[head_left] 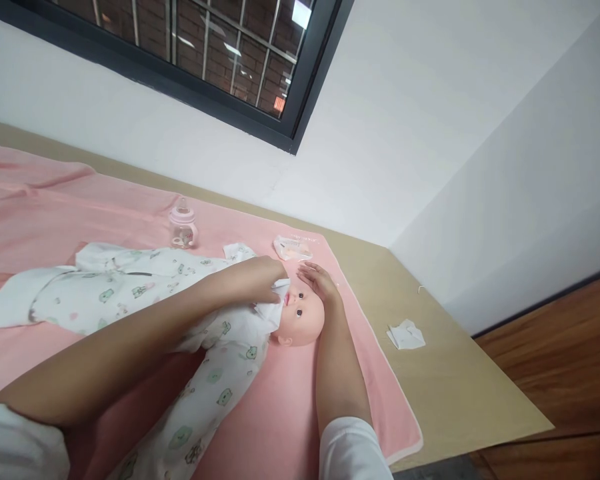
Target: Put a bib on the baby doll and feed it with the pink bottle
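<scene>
A baby doll [307, 317] lies on its back with its head to the right, dressed in a white outfit [225, 328] printed with green animals. At its chin, my left hand [260, 280] is closed on a white cloth [281, 291]; whether this is the collar or a separate piece I cannot tell. My right hand [320, 281] curves over the top of the doll's head, its fingers stretched out along the far side of the face. Part of the doll's body is hidden behind my left forearm.
Under the doll, a pink blanket [280, 413] covers much of the tan tabletop [445, 387]. A baby bottle [183, 225] stands behind the doll, and a clear plastic packet [293, 248] lies beyond its head. Folded white tissue [406, 335] lies to the right. White walls and a window border the table.
</scene>
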The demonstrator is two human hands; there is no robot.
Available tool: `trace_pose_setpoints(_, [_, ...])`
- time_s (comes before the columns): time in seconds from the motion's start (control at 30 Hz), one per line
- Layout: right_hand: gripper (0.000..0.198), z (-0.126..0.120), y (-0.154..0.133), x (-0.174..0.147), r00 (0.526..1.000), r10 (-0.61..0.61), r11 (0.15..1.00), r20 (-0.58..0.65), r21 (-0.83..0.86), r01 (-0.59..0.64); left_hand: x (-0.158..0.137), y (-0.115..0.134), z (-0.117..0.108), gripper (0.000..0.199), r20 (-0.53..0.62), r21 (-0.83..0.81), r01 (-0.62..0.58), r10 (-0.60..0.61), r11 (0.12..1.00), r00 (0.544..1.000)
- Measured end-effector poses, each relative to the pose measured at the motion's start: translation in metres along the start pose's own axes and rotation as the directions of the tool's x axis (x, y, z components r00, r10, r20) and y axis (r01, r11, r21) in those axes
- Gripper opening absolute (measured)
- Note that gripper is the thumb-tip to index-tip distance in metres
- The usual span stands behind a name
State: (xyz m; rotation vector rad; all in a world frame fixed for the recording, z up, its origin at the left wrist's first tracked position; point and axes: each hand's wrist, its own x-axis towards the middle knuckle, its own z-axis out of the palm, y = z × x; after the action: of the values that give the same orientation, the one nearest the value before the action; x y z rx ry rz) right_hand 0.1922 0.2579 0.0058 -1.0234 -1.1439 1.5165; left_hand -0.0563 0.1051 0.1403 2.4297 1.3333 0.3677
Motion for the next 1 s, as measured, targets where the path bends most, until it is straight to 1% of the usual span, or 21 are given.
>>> trace_pose_setpoints(0.17, [0.033, 0.000, -0.001, -0.001, 1.000, -0.004, 1.000, -0.003, -0.013, 0.004, 0.002, -0.002, -0.001, 0.024, -0.013, 0.085, 0.026, -0.025, 0.996, 1.000])
trace_pose_setpoints(0.27, [0.031, 0.000, -0.001, -0.001, 1.000, -0.004, 1.000, 0.001, -0.025, 0.004, 0.001, 0.000, -0.002, 0.023, -0.017, 0.109, 0.025, -0.024, 0.994, 1.000])
trace_pose_setpoints(0.4, [0.032, -0.002, 0.001, 0.001, 1.000, -0.002, 1.000, -0.011, -0.016, 0.001, 0.001, 0.001, -0.003, 0.020, -0.034, 0.123, 0.001, 0.003, 0.992, 0.999])
trace_pose_setpoints(0.53, [0.032, -0.003, 0.003, 0.004, 1.000, 0.009, 1.000, -0.017, -0.020, -0.009, 0.004, -0.005, 0.002, 0.017, -0.072, 0.145, -0.024, 0.035, 0.989, 0.997])
trace_pose_setpoints(0.63, [0.031, -0.002, 0.002, 0.004, 1.000, 0.008, 1.000, -0.022, -0.024, -0.009, 0.008, -0.009, 0.006, 0.015, -0.082, 0.142, -0.043, 0.055, 0.989, 0.995])
trace_pose_setpoints(0.77, [0.028, 0.000, 0.000, 0.002, 1.000, 0.008, 0.999, -0.022, -0.044, -0.009, 0.011, -0.012, 0.009, 0.020, -0.101, 0.103, -0.077, 0.087, 0.992, 0.991])
trace_pose_setpoints(1.0, [0.024, 0.003, -0.003, -0.003, 0.999, 0.002, 0.999, -0.037, -0.048, -0.004, 0.014, -0.012, 0.012, 0.018, -0.148, 0.115, -0.060, 0.077, 0.992, 0.986])
